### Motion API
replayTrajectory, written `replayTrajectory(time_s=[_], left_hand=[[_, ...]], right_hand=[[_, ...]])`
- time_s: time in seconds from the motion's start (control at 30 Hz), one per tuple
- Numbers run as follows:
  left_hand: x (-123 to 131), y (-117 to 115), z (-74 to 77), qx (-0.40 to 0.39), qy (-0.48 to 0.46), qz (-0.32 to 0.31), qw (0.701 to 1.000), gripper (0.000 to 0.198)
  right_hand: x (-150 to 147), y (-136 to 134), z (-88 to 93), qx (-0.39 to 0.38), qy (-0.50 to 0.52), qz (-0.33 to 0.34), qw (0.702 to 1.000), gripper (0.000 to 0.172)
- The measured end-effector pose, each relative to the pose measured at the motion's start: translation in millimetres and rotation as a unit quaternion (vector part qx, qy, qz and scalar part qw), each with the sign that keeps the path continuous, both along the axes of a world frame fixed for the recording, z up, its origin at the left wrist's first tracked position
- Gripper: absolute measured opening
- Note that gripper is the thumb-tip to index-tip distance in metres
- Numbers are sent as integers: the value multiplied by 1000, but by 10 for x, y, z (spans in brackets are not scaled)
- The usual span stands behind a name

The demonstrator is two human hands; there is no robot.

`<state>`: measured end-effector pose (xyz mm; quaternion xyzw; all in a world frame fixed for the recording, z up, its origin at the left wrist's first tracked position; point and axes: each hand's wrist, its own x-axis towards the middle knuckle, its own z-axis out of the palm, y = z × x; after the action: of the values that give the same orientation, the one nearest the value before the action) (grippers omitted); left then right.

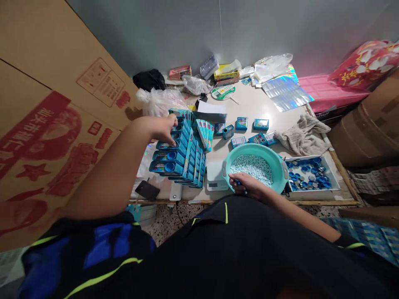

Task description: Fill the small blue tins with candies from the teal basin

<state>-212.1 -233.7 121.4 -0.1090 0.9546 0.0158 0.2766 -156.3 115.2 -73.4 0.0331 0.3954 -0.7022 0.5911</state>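
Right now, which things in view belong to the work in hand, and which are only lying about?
Seemingly in use:
stacked boxes, touched by the left hand
basin
pellets inside it
small blue thing in the right hand
scale
tray of caps

Probably just lying about:
fan
cloth
shiny sheets
black bag

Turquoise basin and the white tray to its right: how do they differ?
The turquoise basin is round with two grey handles; the white tray is rectangular, with none visible.
The basin holds many pale pellets; the tray holds scattered blue and silvery caps.
The right hand is at the basin's near side; no hand is at the tray.
Both are open-topped.
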Motion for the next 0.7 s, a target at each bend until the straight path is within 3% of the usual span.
replayTrajectory(time_s=[0.1,0.2,0.43,0.57,0.7], left_hand=[[-21,83,-2,37,14,-4,999,65],[8,117,-8,23,27,3,999,55],[118,-65,73,-30,-13,-6,999,43],[-15,-11,149,-44,-63,-46,996,46],[-237,150,124,-133,-121,-102,978,48]], right_hand=[[2,44,9,-1,3,-4,1000,53],[9,87,34,-4,18,-2,1000,54],[133,115,95,-4,58,29,998,55],[263,99,69,4,63,33,997,55],[363,126,57,8,84,47,995,54]])
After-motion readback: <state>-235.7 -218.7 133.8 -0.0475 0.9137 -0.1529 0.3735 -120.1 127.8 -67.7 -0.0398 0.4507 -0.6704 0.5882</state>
